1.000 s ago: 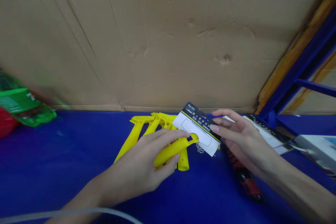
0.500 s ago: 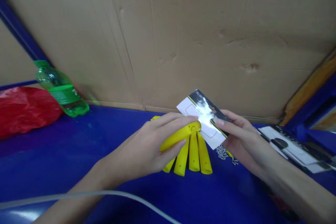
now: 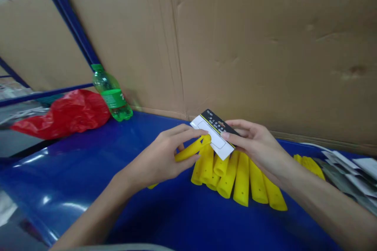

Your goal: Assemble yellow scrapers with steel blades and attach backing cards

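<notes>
Yellow plastic piece (image 3: 191,150) lies pinched in the left hand (image 3: 159,160), held narrowly between thumb and fingers, with its hooked tip pressed against the lower edge of a printed card (image 3: 212,133). That white card, banded in black and yellow, is gripped at its right end by the right hand (image 3: 256,147), whose fingertips (image 3: 226,135) and thumb close on it in a narrow hold. Both hands hover just above a blue tabletop (image 3: 179,219), and the card is tilted between them.

Directly beneath the hands, a fan of matching yellow plastic pieces (image 3: 241,178) lies on the table, their rounded ends pointing toward the person. Two more yellow pieces (image 3: 309,166) lie further right, beside a loose stack of white papers (image 3: 350,176). At the far left of the table stand a green plastic bottle (image 3: 112,96) and a crumpled red plastic bag (image 3: 64,115). A large cardboard sheet (image 3: 250,39) rises behind everything, with a blue metal rack upright (image 3: 69,17) at its left.
</notes>
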Motion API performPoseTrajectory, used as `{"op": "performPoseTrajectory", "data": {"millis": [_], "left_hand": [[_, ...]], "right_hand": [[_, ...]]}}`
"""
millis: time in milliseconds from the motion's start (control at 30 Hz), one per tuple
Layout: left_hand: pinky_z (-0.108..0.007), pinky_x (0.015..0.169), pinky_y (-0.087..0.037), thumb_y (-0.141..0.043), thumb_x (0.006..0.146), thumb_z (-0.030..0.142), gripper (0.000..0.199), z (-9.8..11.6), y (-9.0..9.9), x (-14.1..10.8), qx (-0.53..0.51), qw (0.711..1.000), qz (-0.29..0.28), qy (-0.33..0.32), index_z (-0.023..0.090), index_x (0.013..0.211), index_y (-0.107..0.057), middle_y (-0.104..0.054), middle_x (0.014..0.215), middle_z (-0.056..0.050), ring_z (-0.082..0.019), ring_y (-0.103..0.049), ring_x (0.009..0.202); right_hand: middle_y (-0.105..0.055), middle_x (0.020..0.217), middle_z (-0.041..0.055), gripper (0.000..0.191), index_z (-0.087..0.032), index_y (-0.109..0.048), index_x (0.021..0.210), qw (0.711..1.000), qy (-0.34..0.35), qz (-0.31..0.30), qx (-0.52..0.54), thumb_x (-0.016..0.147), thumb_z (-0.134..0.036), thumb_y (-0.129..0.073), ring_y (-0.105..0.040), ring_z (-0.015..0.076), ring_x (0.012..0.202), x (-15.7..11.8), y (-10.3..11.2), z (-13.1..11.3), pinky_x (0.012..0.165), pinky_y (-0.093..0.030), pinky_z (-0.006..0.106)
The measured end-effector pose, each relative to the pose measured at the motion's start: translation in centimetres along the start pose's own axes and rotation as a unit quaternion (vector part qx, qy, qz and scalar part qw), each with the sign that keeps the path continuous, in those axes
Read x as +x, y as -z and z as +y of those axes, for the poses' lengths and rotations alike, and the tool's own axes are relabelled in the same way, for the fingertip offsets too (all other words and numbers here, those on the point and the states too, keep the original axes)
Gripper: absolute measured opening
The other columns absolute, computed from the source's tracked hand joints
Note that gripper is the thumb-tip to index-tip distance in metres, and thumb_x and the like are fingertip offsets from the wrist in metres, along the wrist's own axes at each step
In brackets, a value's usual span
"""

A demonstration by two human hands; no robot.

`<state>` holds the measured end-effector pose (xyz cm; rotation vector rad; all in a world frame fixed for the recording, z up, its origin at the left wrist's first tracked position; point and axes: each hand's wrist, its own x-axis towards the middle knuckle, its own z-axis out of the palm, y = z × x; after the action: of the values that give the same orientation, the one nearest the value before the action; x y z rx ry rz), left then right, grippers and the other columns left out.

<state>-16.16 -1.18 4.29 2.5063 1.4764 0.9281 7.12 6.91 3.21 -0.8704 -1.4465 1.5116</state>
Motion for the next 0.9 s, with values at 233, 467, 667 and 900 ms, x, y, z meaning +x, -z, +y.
{"op": "performPoseTrajectory", "data": {"millis": [233,467,667,900], "left_hand": [[-0.045,0.103,-0.057,-0.058,0.099,0.023,0.055,-1.3,-1.2,-1.2,0.105,0.988,-0.040,0.106,0.028,0.152,-0.051,-0.061,0.141,-0.012,-0.028,-0.070,0.116],[-0.051,0.082,-0.062,-0.049,0.100,0.020,0.050,-3.4,-2.5,-1.1,0.231,0.935,-0.098,0.252,0.019,0.149,-0.057,-0.063,0.134,-0.019,-0.034,-0.078,0.088],[-0.053,0.079,-0.062,-0.047,0.101,0.025,0.049,-4.2,-2.9,-0.6,0.286,0.907,-0.104,0.293,0.012,0.147,-0.058,-0.068,0.128,-0.024,-0.041,-0.076,0.096],[-0.047,0.095,-0.057,-0.049,0.097,0.010,0.040,-3.9,-3.2,0.0,0.310,0.914,-0.111,0.236,0.015,0.133,-0.065,-0.064,0.130,-0.019,-0.034,-0.066,0.113]], "right_hand": [[-0.083,0.091,0.0065,0.026,-0.023,-0.073,0.113,0.965,0.081,-0.005,-0.249,0.088,-0.026,-0.076,-0.080,0.0261,0.078,4.6,-2.8,2.1,0.073,-0.065,0.043],[-0.082,0.103,0.0105,0.015,-0.022,-0.078,0.095,0.891,0.164,-0.007,-0.423,0.082,-0.014,-0.076,-0.075,0.0340,0.106,6.0,-4.4,2.0,0.102,-0.054,0.056],[-0.083,0.110,0.0098,0.014,-0.022,-0.078,0.099,0.857,0.197,-0.049,-0.473,0.089,-0.017,-0.071,-0.075,0.0329,0.108,3.5,-4.4,1.2,0.101,-0.054,0.052],[-0.083,0.109,0.0054,0.014,-0.025,-0.075,0.096,0.853,0.232,-0.069,-0.462,0.092,-0.017,-0.063,-0.076,0.0288,0.106,0.7,-3.0,0.5,0.097,-0.055,0.046]]}}
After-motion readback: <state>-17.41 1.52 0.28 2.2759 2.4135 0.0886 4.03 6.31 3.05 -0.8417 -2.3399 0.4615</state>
